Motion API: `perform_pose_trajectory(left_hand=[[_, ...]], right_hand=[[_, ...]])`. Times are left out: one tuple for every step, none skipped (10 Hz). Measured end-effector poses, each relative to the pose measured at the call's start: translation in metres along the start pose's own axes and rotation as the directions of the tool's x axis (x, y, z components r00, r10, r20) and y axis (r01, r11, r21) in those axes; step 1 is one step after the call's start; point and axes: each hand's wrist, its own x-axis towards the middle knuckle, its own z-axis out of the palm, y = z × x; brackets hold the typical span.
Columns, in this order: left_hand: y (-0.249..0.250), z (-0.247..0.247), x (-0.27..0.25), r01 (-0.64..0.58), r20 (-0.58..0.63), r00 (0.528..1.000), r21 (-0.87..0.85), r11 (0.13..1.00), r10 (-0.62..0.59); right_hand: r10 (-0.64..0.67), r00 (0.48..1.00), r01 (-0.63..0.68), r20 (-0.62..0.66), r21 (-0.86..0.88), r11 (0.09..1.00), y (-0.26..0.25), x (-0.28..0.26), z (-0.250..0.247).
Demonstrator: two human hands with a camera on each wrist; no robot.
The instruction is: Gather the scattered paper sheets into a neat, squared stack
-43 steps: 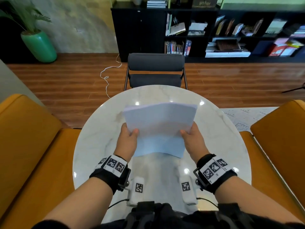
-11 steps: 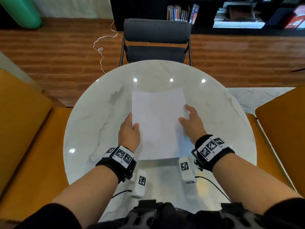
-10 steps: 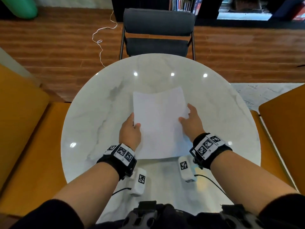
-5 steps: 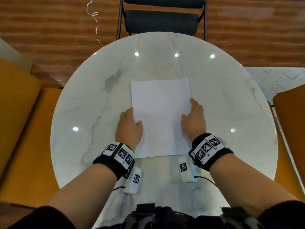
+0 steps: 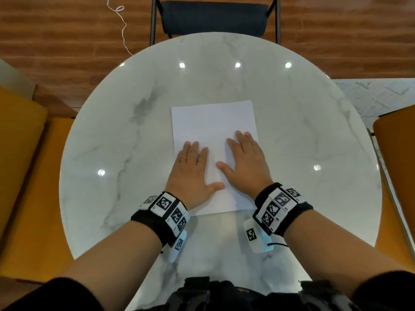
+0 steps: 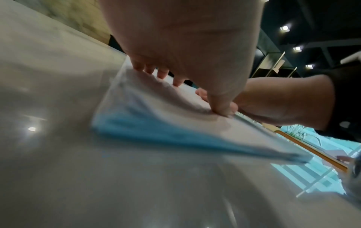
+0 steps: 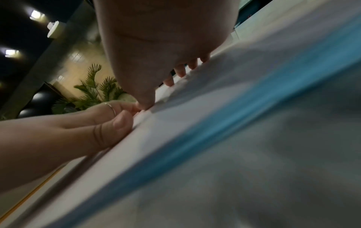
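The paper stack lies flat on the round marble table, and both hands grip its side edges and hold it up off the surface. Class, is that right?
Not quite. The paper stack does lie flat on the table, but the left hand and right hand rest palm-down on top of it with fingers straight, not gripping or lifting. The head view shows this.

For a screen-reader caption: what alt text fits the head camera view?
Two hands lie flat, fingers straight, on a white paper stack at the middle of a round marble table: left hand near its left edge, right hand near its right. A dark chair stands beyond.
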Motion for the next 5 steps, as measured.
perform_pose_trajectory(left_hand=[[0.001,0.007,0.0,0.011,-0.019,1.0,0.019,1.0,-0.011],[0.001,0.007,0.0,0.015,-0.028,1.0,0.027,1.0,-0.014],[0.002,0.002,-0.001,0.023,0.006,1.0,0.034,0.999,-0.023],[-0.002,-0.001,-0.01,0.021,-0.024,0.999,-0.01,1.0,-0.021],[-0.004,-0.004,-0.033,-0.018,-0.02,1.0,-0.049,0.999,0.017]], right_hand=[[0.008,1.0,-0.007,0.013,-0.063,0.998,-0.001,-0.004,0.008],[0.013,1.0,-0.011,0.016,-0.091,0.996,-0.003,-0.005,0.011],[0.032,0.996,-0.025,0.079,-0.089,0.996,-0.005,-0.005,0.004],[0.053,0.995,-0.052,0.085,-0.015,0.999,-0.003,-0.01,-0.008],[0.043,0.996,-0.044,0.074,0.012,0.999,-0.002,-0.031,-0.016]])
